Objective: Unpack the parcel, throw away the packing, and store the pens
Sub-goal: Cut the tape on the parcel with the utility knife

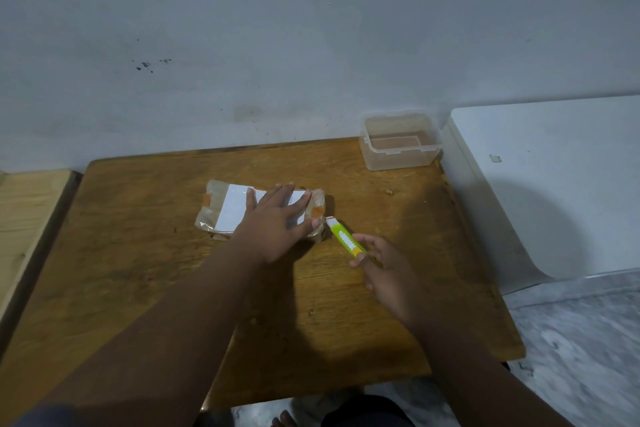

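Note:
A small parcel [221, 210] wrapped in clear plastic, with a white label and orange tape, lies in the middle of the wooden table [138, 270]. My left hand [277, 222] lies flat on the parcel's right half with fingers spread, pressing it down. My right hand [384, 270] grips a green and yellow box cutter [346, 239]. The cutter's tip touches or nearly touches the parcel's right end. No pens are visible; the wrapping hides the contents.
A clear plastic container [401, 142] stands open at the table's back right corner, against the grey wall. A white appliance [554, 184] sits right of the table. A lighter wooden surface [24, 218] adjoins the left side. My foot shows below the front edge.

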